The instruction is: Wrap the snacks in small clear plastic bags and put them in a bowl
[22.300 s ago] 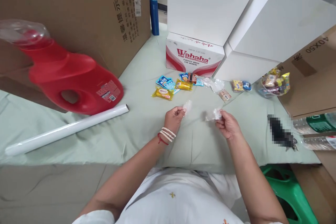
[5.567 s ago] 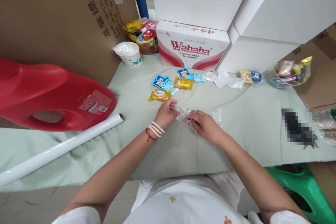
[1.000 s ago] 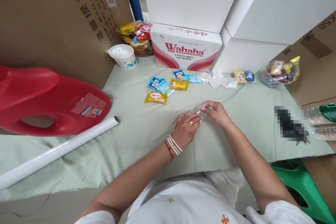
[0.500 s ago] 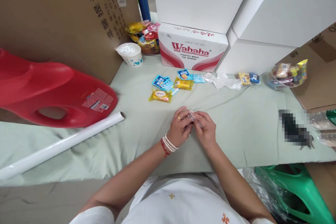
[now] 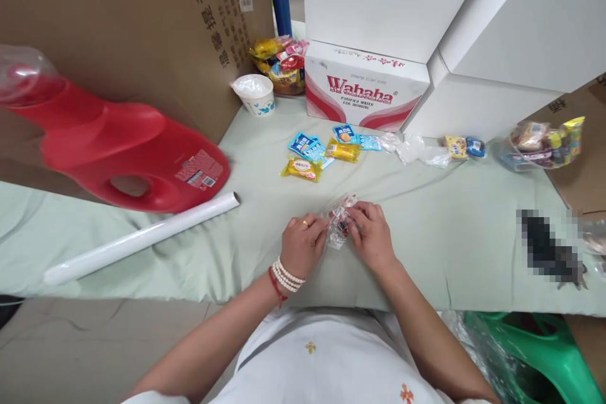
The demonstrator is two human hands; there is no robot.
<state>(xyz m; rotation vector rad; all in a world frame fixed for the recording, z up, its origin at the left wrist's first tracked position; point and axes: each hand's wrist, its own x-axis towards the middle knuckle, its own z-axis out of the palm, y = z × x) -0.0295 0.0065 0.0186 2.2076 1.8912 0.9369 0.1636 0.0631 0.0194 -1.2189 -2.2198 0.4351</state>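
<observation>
A small clear plastic bag with a snack inside is pinched between both my hands over the pale green cloth. My left hand, with a ring and bead bracelets, grips its left side with closed fingers. On the bag's right side my right hand is closed as well. Several loose snack packets in blue and yellow lie just beyond my hands.
A big red jug and a white roll lie at the left. A paper cup and a bowl of snacks stand by the Wahaha box. Empty clear bags and another bowl of snacks are at the right. A green stool is below.
Both hands have kept hold of the clear bag and shifted it slightly; half a second ago they were bunched tight together, now they are a little apart with the bag showing between them.
</observation>
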